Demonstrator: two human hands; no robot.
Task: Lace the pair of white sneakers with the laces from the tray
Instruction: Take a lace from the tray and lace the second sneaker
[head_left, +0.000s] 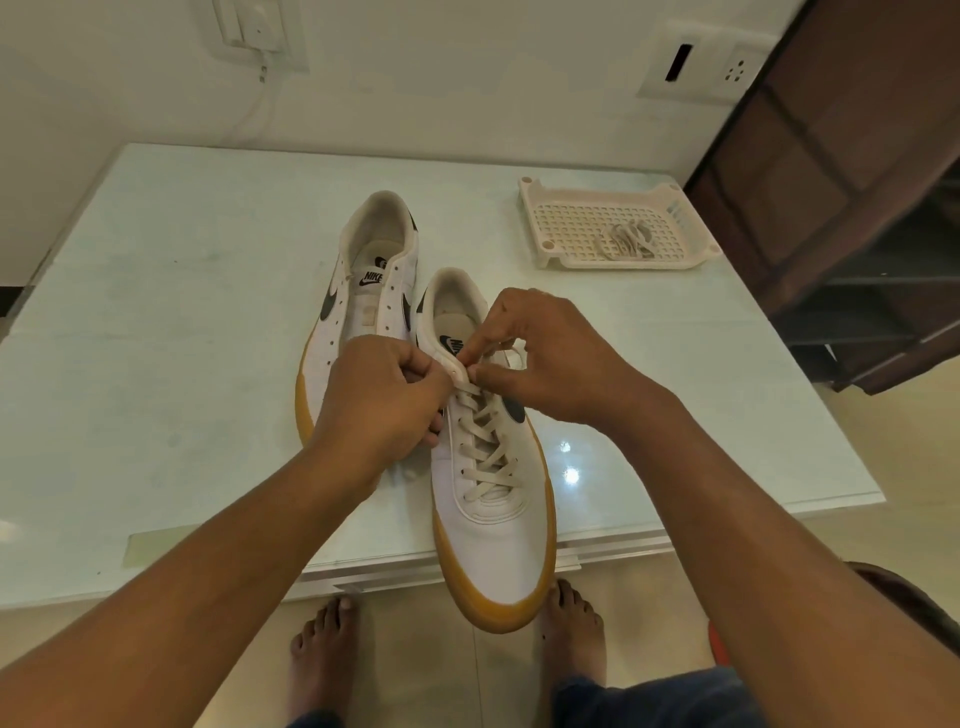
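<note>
Two white sneakers with gum soles lie on the glass table. The near sneaker (493, 530) has its toe past the table's front edge, and a cream lace (485, 447) criss-crosses most of its eyelets. My left hand (379, 400) grips the left eyelet flap near the top of this sneaker. My right hand (540, 353) pinches the lace end at the top eyelet, thumb and forefinger closed on it. The far sneaker (363, 291) has no lace and lies partly behind my left hand. A second lace (626, 240) lies bundled in the white perforated tray (550, 208).
The tray stands at the table's (156, 338) back right. A dark wooden shelf unit (857, 182) rises at the right. A wall with sockets is behind the table. My bare feet (322, 654) are on the tiled floor below the front edge.
</note>
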